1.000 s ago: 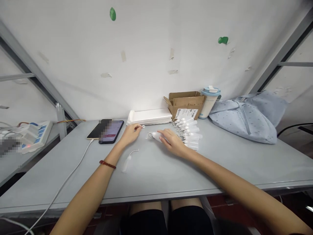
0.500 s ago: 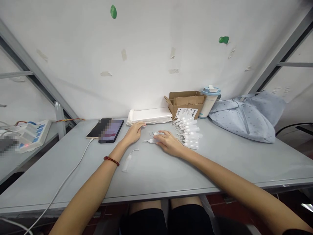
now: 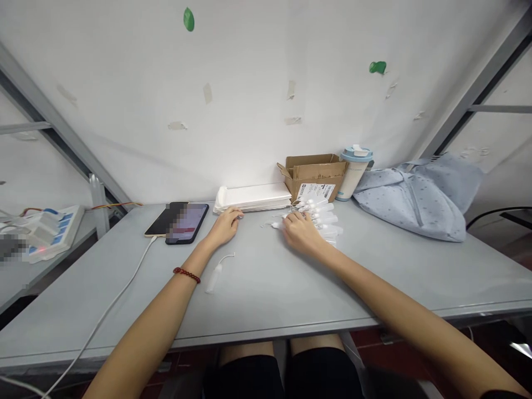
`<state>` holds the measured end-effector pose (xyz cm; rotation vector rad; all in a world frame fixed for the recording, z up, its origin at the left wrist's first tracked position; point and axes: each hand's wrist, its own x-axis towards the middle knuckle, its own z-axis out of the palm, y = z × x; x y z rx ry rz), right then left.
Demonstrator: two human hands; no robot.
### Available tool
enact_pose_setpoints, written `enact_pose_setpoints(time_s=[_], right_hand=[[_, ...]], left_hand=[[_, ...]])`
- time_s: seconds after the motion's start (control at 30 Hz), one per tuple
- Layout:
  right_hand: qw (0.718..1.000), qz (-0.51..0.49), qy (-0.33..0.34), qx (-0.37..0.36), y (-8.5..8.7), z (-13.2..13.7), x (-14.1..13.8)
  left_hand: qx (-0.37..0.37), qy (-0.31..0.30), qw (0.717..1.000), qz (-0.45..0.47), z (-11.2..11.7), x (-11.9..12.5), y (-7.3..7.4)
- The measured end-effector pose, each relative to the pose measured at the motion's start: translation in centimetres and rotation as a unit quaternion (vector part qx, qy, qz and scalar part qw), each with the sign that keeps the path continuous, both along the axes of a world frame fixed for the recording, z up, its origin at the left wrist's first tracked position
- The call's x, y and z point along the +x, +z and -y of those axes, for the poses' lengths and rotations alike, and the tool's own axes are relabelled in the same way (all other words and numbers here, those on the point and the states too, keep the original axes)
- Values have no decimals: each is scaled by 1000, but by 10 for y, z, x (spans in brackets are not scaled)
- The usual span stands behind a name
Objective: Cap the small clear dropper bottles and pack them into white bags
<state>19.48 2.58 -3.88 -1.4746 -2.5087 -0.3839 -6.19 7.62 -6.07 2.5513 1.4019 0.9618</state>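
Right hand (image 3: 301, 230) over clustered bottles (image 3: 327, 218)

Head view: the bottles lie before the carton (image 3: 318, 173). Whether the right grip pinches any, I cannot tell; the left hand (image 3: 225, 226), curled by the white stack (image 3: 254, 194), is equally unclear. A light touch should keep neighbours aligned.

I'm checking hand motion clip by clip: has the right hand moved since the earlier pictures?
Yes: judged against the cardboard box, the right hand has shifted rightward, closer to the clustered plastic bottles.
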Motion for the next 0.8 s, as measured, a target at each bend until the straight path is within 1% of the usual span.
enact_pose_setpoints(time_s=[0.03, 0.1, 0.13, 0.17, 0.23, 0.3, 0.33, 0.4, 0.47, 0.57, 0.67, 0.8], right_hand=[[1000, 1, -4, 13, 1, 3, -2], [999, -18, 24, 26, 3, 14, -11], [997, -33, 63, 23, 4, 22, -18], [992, -42, 121, 9, 5, 30, -26], [972, -49, 227, -29, 7, 49, -43], [956, -37, 281, -74, 8, 65, -61], [951, -35, 295, -88, 9, 70, -70], [947, -44, 300, -108, 10, 75, -85], [943, -44, 309, -117, 10, 74, -98], [938, -17, 324, -125, 10, 71, -107], [938, 4, 321, -133, 10, 69, -104], [948, 0, 266, -177, 15, 65, -82]], left_hand=[[0, 0, 1000, 0, 0, 0, 0], [2, 1, 1000, 0, -1, 1, -1], [3, 2, 1000, 0, -2, 1, -1], [3, 2, 1000, 1, -2, 2, -2], [1, 3, 1000, 3, -3, 3, -3], [-2, 7, 1000, 5, -4, 4, -4], [-2, 9, 1000, 5, -4, 4, -4], [1, 14, 1000, 7, -3, 4, -4], [8, 18, 1000, 10, -2, 4, -4], [9, 24, 1000, 13, -1, 3, -3], [0, 23, 1000, 9, -1, 3, -2], [-8, 11, 1000, 8, -2, 4, -2]])
